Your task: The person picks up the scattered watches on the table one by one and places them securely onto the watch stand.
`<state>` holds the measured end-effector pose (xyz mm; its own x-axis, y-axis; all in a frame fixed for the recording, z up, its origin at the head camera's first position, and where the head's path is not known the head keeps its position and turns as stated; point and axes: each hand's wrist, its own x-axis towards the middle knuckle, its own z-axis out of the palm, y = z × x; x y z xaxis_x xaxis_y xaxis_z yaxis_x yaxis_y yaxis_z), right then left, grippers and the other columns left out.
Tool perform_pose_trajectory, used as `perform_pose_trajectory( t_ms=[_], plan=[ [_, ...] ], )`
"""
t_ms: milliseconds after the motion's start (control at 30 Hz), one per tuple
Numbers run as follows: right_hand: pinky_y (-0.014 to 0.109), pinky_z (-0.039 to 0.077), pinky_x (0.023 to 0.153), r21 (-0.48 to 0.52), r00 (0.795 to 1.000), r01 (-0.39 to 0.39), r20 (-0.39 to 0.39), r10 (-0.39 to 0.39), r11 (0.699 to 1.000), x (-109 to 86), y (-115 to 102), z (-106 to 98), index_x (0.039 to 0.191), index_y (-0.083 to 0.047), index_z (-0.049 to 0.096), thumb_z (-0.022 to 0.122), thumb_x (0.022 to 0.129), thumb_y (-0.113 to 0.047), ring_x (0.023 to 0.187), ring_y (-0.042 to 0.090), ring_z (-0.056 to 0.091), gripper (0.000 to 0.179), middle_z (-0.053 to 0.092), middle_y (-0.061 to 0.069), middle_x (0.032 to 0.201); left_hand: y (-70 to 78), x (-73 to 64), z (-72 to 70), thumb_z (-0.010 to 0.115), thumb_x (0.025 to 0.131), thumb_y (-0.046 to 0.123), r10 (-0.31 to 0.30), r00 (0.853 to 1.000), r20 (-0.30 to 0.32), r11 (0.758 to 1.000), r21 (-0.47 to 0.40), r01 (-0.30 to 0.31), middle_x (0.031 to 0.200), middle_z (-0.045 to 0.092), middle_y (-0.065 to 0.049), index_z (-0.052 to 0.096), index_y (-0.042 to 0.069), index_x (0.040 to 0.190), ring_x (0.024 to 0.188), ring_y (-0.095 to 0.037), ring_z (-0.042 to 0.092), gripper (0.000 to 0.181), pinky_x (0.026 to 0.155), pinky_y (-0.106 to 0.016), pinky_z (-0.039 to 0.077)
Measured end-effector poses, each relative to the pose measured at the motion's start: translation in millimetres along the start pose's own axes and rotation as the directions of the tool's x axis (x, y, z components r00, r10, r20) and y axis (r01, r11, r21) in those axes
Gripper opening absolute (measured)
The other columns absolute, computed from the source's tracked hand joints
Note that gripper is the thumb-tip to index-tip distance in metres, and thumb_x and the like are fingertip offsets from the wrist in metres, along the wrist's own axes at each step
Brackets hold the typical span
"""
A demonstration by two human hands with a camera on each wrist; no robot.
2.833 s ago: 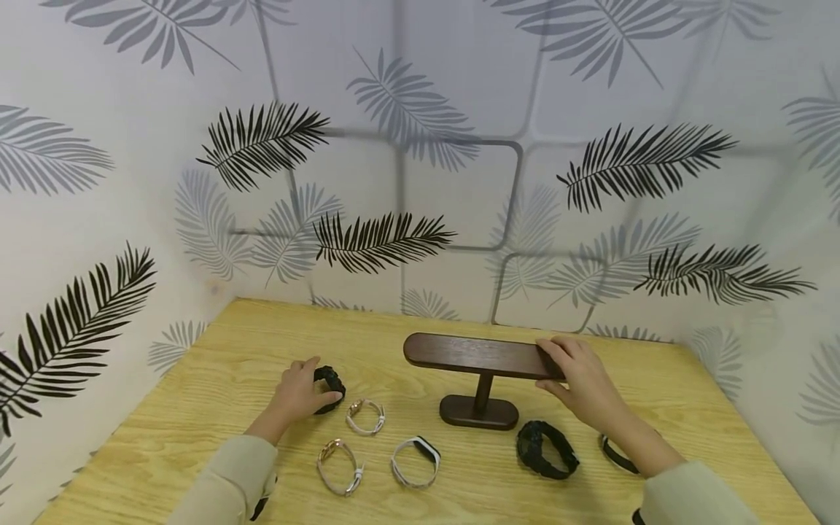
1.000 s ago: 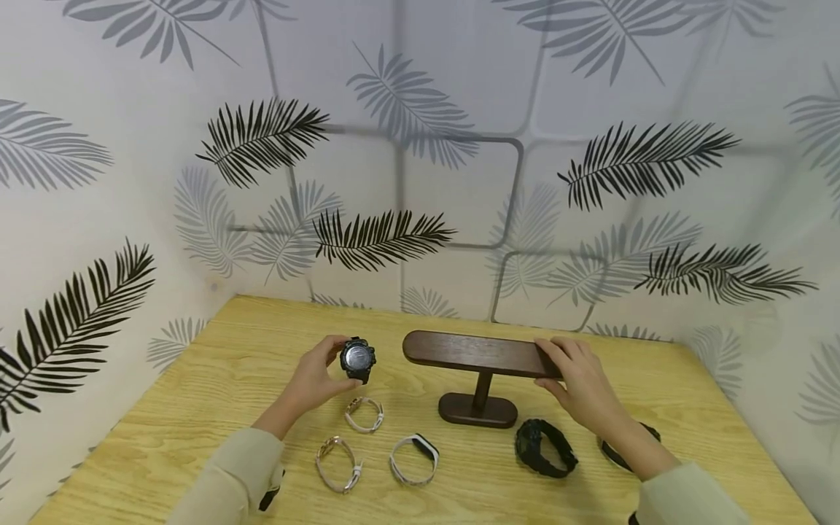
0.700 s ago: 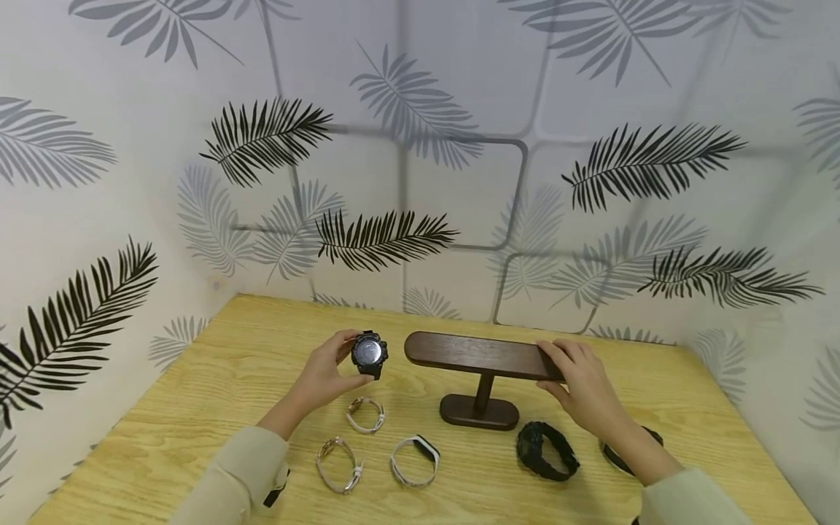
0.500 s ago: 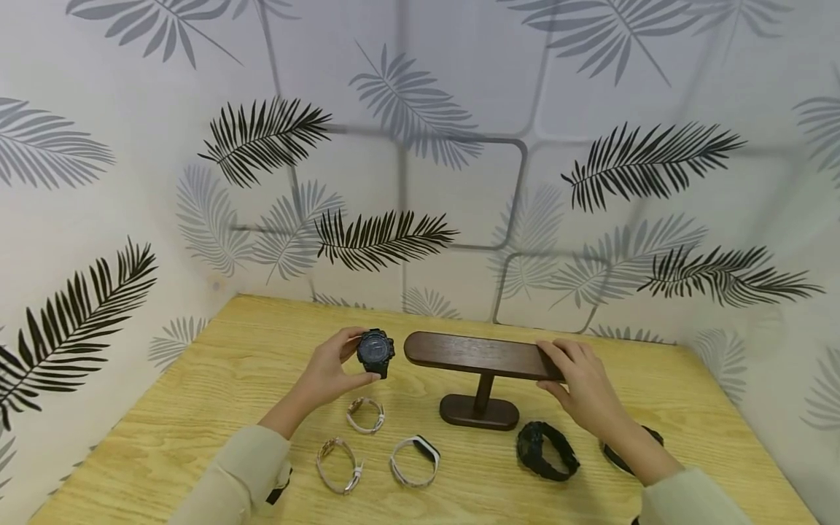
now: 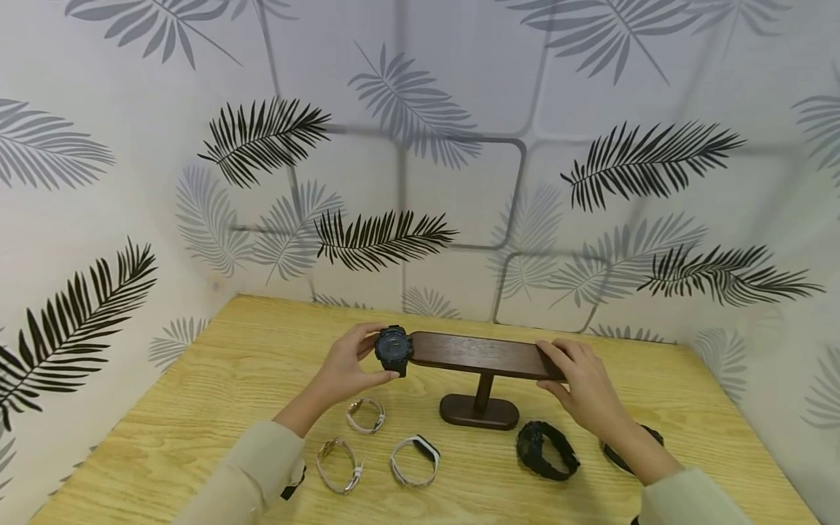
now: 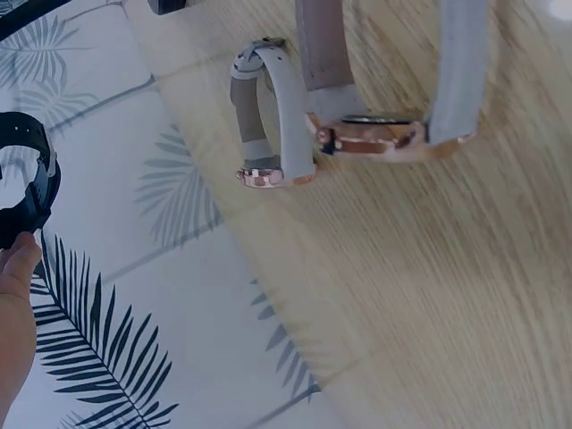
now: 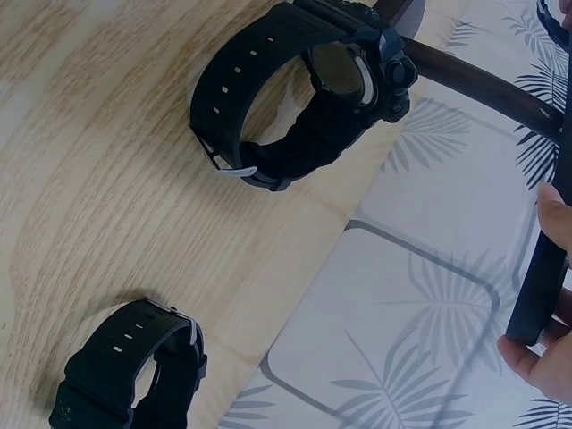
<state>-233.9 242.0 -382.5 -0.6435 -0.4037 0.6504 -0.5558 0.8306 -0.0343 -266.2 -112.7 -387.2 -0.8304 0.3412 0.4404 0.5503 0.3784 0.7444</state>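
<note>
My left hand (image 5: 348,368) pinches a black digital-style wristwatch (image 5: 392,348) between thumb and fingers, its dial turned toward me. The watch is up at the left end of a dark wooden watch stand (image 5: 479,354) and overlaps that end in the head view. In the left wrist view its buckled strap loop (image 6: 40,170) shows at the left edge. My right hand (image 5: 584,383) grips the right end of the stand's bar, thumb below and fingers on top; in the right wrist view fingers (image 7: 554,366) curl round the bar's end.
Two pale-strapped rose-gold watches (image 5: 365,415) (image 5: 338,467) and a white fitness band (image 5: 415,461) stand on the wooden table (image 5: 262,343) at front left. A chunky black watch (image 5: 547,450) lies right of the stand's base, another black watch (image 5: 617,456) beneath my right forearm. Leaf-patterned cloth rises behind.
My left hand has picked the black watch up off the table, turned its dial forward and carried it right to the stand's left end. My right hand keeps its grip on the bar.
</note>
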Motion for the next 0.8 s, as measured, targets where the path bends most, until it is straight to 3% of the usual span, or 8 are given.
perform_pose_trajectory(
  t_ms=[333, 567, 800],
  plan=[
    [0.053, 0.046, 0.074, -0.011, 0.999, 0.014, -0.028, -0.014, 1.0, -0.1, 1.5, 0.3, 0.118, -0.002, 0.059, 0.082, 0.063, -0.008, 0.097, 0.038, 0.054, 0.06, 0.058, 0.018, 0.105, 8.5, 13.3, 13.1, 0.08, 0.07, 0.009, 0.042, 0.998, 0.05, 0.993, 0.108, -0.047, 0.122, 0.053, -0.016, 0.047, -0.002, 0.126, 0.116, -0.031, 0.054, 0.066, 0.101, -0.036, 0.043],
    [0.053, 0.045, 0.075, -0.01, 1.0, 0.016, -0.021, -0.017, 1.0, -0.4, 2.6, 1.7, 0.119, -0.002, 0.058, 0.081, 0.064, -0.009, 0.097, 0.038, 0.054, 0.06, 0.058, 0.018, 0.104, 15.4, 21.7, 17.4, 0.08, 0.071, 0.008, 0.037, 0.994, 0.107, 0.991, 0.122, -0.05, 0.125, 0.051, -0.016, 0.045, 0.0, 0.129, 0.117, -0.03, 0.052, 0.068, 0.103, -0.04, 0.041],
    [0.054, 0.045, 0.074, -0.011, 1.0, 0.009, -0.012, -0.009, 1.0, -1.3, 4.0, 3.3, 0.119, -0.002, 0.057, 0.081, 0.065, -0.01, 0.098, 0.039, 0.054, 0.06, 0.058, 0.019, 0.105, 20.7, 27.8, 20.8, 0.08, 0.071, 0.014, 0.066, 0.988, 0.143, 0.968, 0.229, -0.098, 0.126, 0.053, -0.014, 0.049, 0.002, 0.128, 0.118, -0.029, 0.052, 0.066, 0.101, -0.042, 0.043]
  ],
)
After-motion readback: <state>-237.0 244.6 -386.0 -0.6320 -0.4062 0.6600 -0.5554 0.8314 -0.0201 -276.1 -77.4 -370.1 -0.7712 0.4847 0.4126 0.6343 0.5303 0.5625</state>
